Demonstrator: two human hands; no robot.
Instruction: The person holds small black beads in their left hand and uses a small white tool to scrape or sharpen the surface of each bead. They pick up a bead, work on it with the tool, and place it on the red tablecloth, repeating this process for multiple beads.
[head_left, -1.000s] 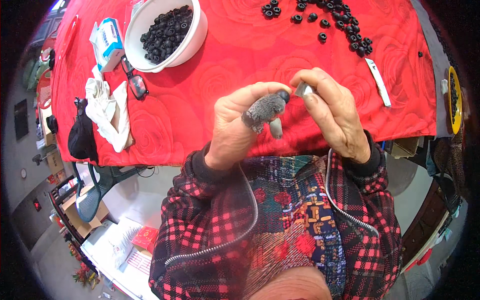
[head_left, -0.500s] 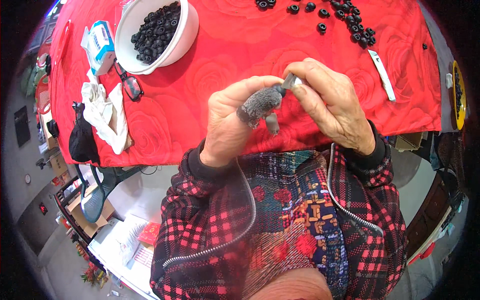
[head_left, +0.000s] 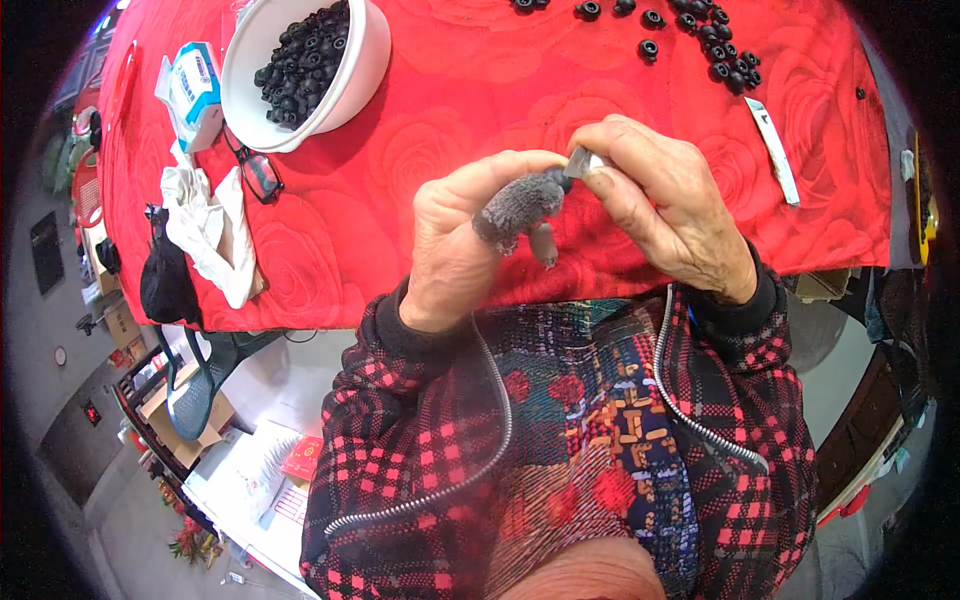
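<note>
Here the right hand [head_left: 665, 205] pinches a thin silver metal blade [head_left: 577, 163] against the small round black piece [head_left: 557, 180] the left hand [head_left: 452, 235] pinches mid-frame, where a skid off that curve could nick the fuzzy grey finger cover [head_left: 514, 211].

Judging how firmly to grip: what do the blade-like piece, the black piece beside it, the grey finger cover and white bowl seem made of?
Blade-like piece: probably metal, smooth; silvery sheen.
Black piece: rubber or plastic, can't tell which; dark, smooth-looking surface.
Grey finger cover: perhaps fabric, matt; fuzzy, worn-looking surface.
White bowl: likely plastic, smooth; even, faintly shiny wall.
</note>
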